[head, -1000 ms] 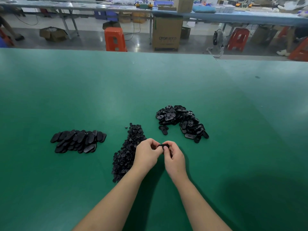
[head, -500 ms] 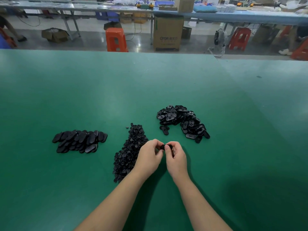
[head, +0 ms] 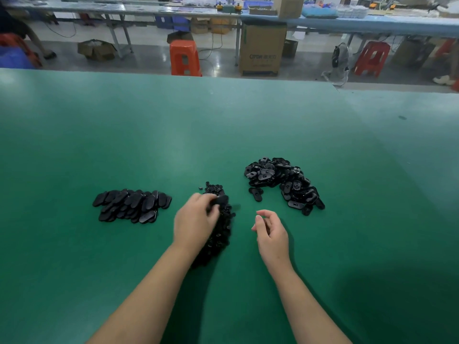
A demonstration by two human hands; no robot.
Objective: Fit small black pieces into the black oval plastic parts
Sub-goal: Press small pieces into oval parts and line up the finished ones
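Hands now apart: L hand (head: 196, 219) grips blurred oval part (head: 221, 201), R hand (head: 272, 230) loosely curled, empty. Unfitted pile (head: 283, 182) still big.

A green worktop (head: 223, 120) fills the frame, carrying three black heaps: smooth oval parts (head: 131, 206) at centre left, small pieces (head: 221, 234) mid-frame, open-faced oval parts (head: 285, 182) centre right.

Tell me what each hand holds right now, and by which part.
Left hand: a blurred black oval part at its fingertips; which part is gripped cannot be told. Right hand: nothing, fingers loosely curled.
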